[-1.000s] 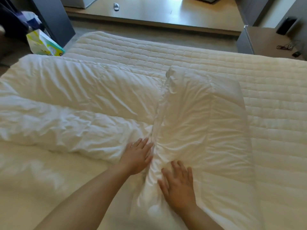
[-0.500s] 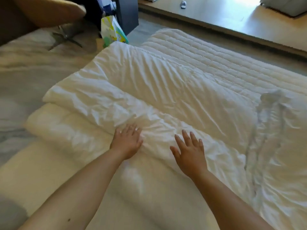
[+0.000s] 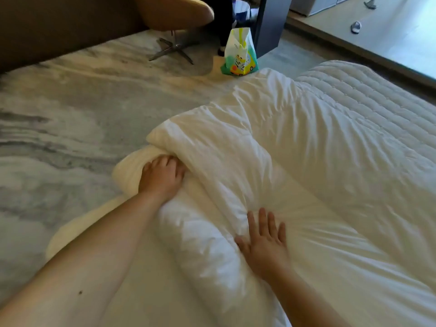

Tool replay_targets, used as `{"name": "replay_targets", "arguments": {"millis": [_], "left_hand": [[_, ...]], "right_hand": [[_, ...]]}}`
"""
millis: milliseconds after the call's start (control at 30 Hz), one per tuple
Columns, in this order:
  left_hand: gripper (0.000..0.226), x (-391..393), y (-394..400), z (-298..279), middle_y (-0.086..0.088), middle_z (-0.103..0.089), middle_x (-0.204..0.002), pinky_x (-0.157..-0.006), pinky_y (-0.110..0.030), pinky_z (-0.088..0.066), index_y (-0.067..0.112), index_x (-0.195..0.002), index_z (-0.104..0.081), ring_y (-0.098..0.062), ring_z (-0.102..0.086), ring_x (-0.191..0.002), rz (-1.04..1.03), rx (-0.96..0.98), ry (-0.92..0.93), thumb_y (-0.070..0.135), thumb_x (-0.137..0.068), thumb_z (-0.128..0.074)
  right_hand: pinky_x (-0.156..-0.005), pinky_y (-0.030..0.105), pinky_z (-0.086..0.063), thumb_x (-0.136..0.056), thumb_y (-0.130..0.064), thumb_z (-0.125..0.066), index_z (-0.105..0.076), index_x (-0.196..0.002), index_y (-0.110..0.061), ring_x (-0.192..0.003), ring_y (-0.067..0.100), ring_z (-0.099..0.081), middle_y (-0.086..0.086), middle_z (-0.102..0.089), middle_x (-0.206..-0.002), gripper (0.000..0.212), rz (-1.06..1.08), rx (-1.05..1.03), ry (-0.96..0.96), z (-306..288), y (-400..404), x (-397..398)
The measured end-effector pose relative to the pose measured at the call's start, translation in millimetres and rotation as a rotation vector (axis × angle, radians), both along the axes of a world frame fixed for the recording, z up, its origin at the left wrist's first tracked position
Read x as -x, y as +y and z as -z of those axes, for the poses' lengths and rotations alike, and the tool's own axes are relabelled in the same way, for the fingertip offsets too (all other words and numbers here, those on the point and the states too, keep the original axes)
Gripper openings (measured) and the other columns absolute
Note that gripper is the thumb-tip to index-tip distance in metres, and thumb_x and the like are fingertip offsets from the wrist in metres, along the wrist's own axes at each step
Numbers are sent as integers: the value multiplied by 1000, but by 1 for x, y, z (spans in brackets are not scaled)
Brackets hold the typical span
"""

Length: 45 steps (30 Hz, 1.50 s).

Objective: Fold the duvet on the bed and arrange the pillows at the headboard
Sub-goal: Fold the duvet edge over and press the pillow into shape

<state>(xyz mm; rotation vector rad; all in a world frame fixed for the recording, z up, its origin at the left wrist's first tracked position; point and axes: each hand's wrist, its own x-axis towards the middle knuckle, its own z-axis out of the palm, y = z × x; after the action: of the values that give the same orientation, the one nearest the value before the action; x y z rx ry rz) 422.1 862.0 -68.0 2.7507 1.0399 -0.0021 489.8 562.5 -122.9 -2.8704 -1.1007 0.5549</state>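
Note:
A white duvet (image 3: 295, 156) lies folded in a thick, wrinkled band across the quilted bed (image 3: 368, 90). My left hand (image 3: 161, 179) is at the duvet's left end by the bed's corner, fingers tucked under the top fold where it meets the lower layer. My right hand (image 3: 265, 244) lies flat on the duvet nearer to me, fingers spread, holding nothing. No pillow is in view.
A grey marbled carpet (image 3: 70, 109) borders the bed on the left. A colourful printed bag (image 3: 239, 55) stands on the floor by the bed's far corner, next to a dark panel (image 3: 271, 22) and a chair base (image 3: 172, 47). A slipper (image 3: 355, 27) lies on the wooden floor.
Both hands and my view have moved left along the duvet, from its seam with the pillow to its left end. My left hand now tucks into the fold.

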Motion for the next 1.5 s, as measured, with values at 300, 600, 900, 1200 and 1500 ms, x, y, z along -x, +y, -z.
{"name": "replay_targets", "arguments": {"millis": [300, 600, 900, 1200, 1500], "left_hand": [[75, -92, 100, -13, -9, -20, -161, -114, -48, -23, 22, -152, -24, -31, -23, -145, -202, 135, -117, 63, -91, -42], [105, -106, 152, 43, -9, -63, -128, -104, -50, -42, 26, -130, -58, -32, -62, -111, -286, 848, 136, 95, -50, -59], [95, -109, 145, 12, -12, -69, -111, -95, -46, -48, 18, -121, -64, -31, -66, -98, -257, 920, 169, 83, -52, -70], [101, -104, 114, -54, -12, -74, -106, -72, -33, -58, 13, -116, -67, -26, -73, -92, -65, 1091, -240, 62, -32, -91], [25, -134, -58, -165, 10, -71, -99, -68, -10, -49, 24, -116, -63, 2, -67, -83, 430, 836, -284, 32, -92, -65]], "right_hand": [[-110, 62, -21, -93, -66, -15, -25, -150, -14, -149, 31, -6, 20, -30, -154, 77, 39, -117, -167, 55, 2, 0], [-110, 60, -23, -92, -67, -23, -35, -144, -13, -150, 29, -7, 20, -37, -151, 76, 9, -201, -244, 89, 2, -8], [-110, 60, -23, -90, -65, -31, -30, -147, -13, -150, 30, -7, 19, -35, -151, 77, 11, -212, -242, 90, -1, -7], [-112, 57, -17, -93, -64, -30, -7, -155, -15, -149, 31, -9, 19, -28, -155, 83, 4, -175, -215, 84, -2, -5], [-114, 41, -3, -88, -64, -37, -42, -145, -17, -146, 24, -19, 10, -31, -156, 74, -40, -100, 140, 30, -11, -14]]}}
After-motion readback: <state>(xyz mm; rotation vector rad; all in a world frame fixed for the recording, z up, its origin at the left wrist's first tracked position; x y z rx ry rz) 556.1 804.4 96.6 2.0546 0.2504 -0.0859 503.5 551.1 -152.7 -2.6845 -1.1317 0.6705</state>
